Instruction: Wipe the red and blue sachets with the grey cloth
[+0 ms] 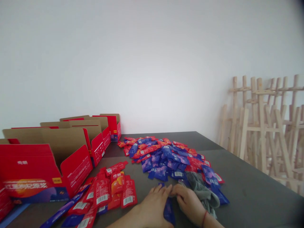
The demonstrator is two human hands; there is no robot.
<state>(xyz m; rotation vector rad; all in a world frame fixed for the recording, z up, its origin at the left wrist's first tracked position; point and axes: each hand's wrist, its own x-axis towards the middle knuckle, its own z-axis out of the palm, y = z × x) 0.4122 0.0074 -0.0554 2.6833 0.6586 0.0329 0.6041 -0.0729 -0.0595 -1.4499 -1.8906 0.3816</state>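
Note:
A blue sachet [169, 211] lies on the dark table under my left hand [154, 205], whose fingers reach over its upper end while the thumb is near its lower end. Just to the right, my right hand [187, 199] has its fingers curled close to the sachet's upper edge. What those fingers pinch is mostly hidden. A crumpled grey-green cloth [203, 191] rests against the right hand's far side. Beyond both hands spreads a heap of blue and red sachets [163, 158]. Left of my left hand is a smaller pile, mostly red sachets [102, 191].
Open red cardboard boxes [26, 167] stand in a row along the left side. The dark table [251, 196] ends in a slanting edge on the right. Wooden easel-like frames [261, 126] lean by the white wall [152, 63] beyond that edge.

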